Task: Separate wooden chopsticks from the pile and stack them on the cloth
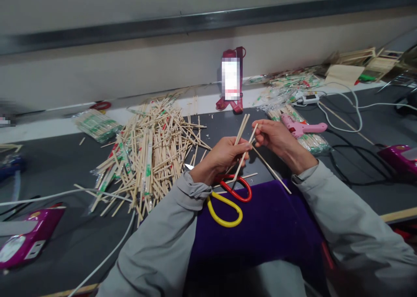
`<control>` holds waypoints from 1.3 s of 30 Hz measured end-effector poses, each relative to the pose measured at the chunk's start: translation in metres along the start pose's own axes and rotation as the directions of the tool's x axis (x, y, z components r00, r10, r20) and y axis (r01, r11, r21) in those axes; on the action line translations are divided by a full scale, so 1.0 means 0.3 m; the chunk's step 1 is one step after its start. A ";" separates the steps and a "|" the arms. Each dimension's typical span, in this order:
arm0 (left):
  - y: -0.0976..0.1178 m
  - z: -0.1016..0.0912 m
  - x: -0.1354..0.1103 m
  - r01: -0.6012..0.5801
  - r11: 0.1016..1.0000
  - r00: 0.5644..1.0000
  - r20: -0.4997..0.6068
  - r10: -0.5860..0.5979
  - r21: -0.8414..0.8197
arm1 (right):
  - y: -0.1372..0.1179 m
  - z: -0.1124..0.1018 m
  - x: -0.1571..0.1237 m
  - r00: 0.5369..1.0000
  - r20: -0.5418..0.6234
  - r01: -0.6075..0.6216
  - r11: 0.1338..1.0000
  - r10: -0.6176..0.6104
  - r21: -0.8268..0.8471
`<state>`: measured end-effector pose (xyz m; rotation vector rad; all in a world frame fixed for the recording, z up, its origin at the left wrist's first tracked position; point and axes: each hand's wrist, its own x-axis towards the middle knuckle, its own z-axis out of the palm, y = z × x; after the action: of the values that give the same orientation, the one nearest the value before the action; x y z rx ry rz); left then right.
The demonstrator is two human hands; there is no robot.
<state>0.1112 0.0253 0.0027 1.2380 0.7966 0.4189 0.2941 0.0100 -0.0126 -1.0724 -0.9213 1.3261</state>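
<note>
Head view: a thin wooden stick [237, 170] slants between the two hands above the near edge of the dark table [65, 166]. The right hand [276, 138] pinches its upper end between thumb and fingertips, the other fingers loosely curled. The left hand [224, 156] is closed around its middle and also grips a pair of sticks [242, 127] that rise upright from its fingers. A longer stick [273, 173] runs down from under the right hand toward the purple cloth [267, 227]; whether that hand holds it is hard to tell.

Just below the left wrist lie scissors [228, 201] with one red and one yellow handle, partly on the cloth. Left of the hands spreads a loose pile of sticks [150, 153]. A pink glue gun [301, 127] rests on wrapped bundles just beyond the right hand.
</note>
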 end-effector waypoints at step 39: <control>-0.008 -0.075 0.057 -0.406 0.913 0.780 -0.531 0.331 -0.028 | 0.035 0.115 -0.080 0.910 0.281 -0.190 0.909 0.304 -0.370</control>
<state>0.1057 0.0513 -0.0074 1.1576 0.9546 1.1549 0.2567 -0.0118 -0.0115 -1.2830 -1.3346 1.6380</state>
